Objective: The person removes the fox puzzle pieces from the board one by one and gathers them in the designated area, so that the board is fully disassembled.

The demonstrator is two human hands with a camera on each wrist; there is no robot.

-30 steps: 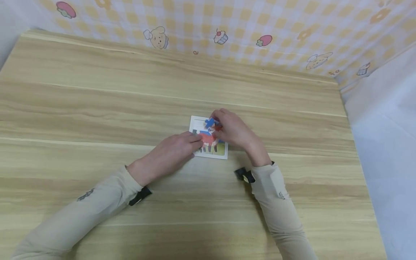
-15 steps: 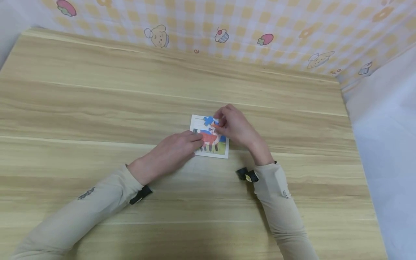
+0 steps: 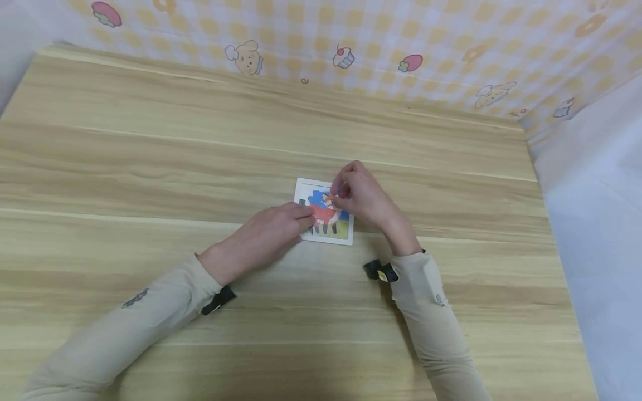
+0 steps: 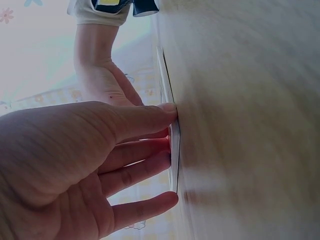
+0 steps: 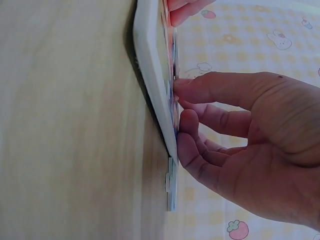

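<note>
A square jigsaw puzzle board (image 3: 326, 240) with a white border and a fox-like animal picture lies on the table in the head view. My left hand (image 3: 261, 236) holds its near left corner, thumb at the edge and fingers over the picture. In the left wrist view the thumb and little finger reach the edge of the board (image 4: 174, 165). My right hand (image 3: 368, 200) pinches a jigsaw piece (image 3: 328, 198) with orange on it, right at the picture's upper part. In the right wrist view, thumb and index of the right hand (image 5: 235, 120) meet close over the board. The fingers hide part of this piece.
Just past the board's end in the right wrist view lies a small flat piece (image 5: 171, 185), hidden in the head view. The wooden table (image 3: 175, 139) extends all around. A yellow checked cloth (image 3: 296, 33) hangs along its back edge.
A blue piece in the picture's upper part has shifted down against the animal's body. My right hand has barely moved, its fingertips lowering to the board. My left hand stays put.
</note>
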